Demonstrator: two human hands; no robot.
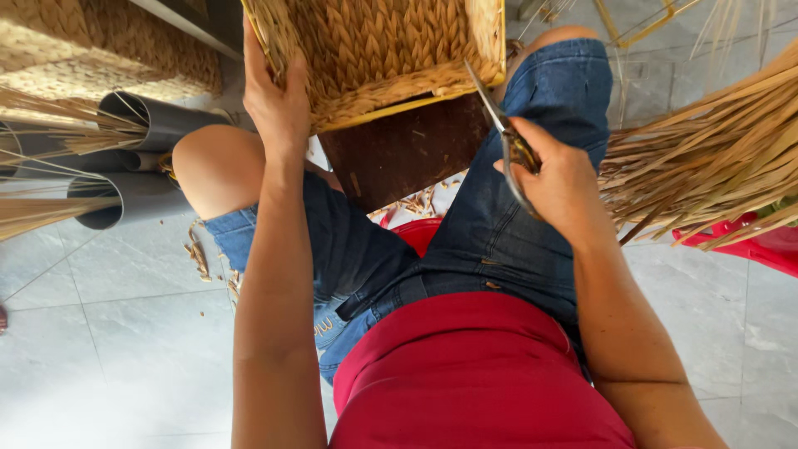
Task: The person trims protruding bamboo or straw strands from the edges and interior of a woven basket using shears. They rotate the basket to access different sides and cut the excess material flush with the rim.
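Bright even daylight, soft shadows under the legs, mild glare on pale floor tiles (125, 349), wide-angle stretching at edges, slight softness lower frame

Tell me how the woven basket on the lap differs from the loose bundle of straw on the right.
The woven basket is plaited into tight, ordered rows; the straw bundle is loose, separate strips fanning out. The basket has a yellow frame at its edge; the bundle has none. The left hand grips the basket and the scissors in the right hand meet its edge; nothing touches the bundle. Both are the same tan dried fibre.
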